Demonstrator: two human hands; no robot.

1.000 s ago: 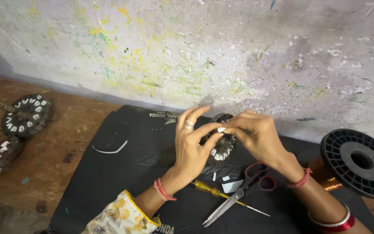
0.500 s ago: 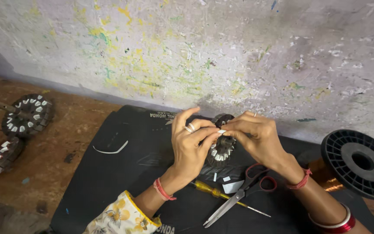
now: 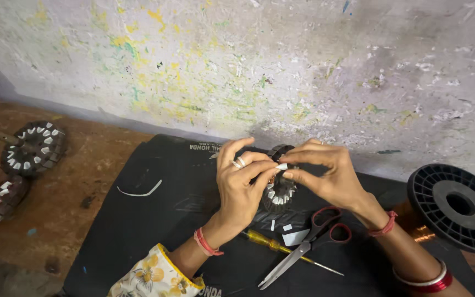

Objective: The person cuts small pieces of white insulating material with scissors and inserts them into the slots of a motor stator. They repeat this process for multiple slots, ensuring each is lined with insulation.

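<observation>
Head view shows two hands meeting over a black mat (image 3: 138,220) on the brown worktop (image 3: 78,165). The left hand (image 3: 240,187) and the right hand (image 3: 328,176) both grip a round, dark metal wheel with white bits (image 3: 279,190), held just above the mat. Their fingertips pinch a small white strip (image 3: 281,166) at the wheel's top. Red-handled scissors (image 3: 309,245) and a yellow screwdriver (image 3: 270,242) lie on the mat below. Another wheel (image 3: 34,148) sits far left. A black spool (image 3: 457,206) stands at the right.
</observation>
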